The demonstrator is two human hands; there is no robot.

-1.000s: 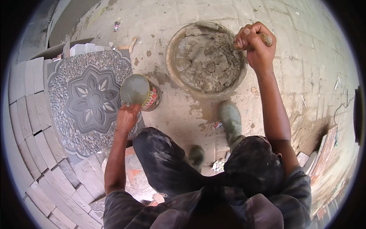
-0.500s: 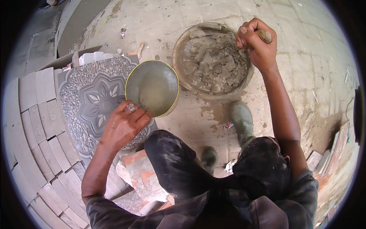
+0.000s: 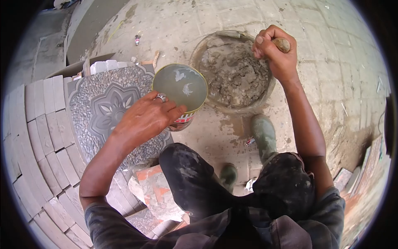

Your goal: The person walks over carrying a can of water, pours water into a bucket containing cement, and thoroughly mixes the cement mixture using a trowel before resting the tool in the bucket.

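Our left arm (image 3: 101, 166) was bent at the elbow, its forearm slanting inward and forward, and our left hand (image 3: 145, 114) was palm-down with fingers curled, a ring on one. Our right arm (image 3: 306, 120) reached farther forward, elbow slightly bent, and our right hand (image 3: 277, 52) was closed in a fist, thumb side up.
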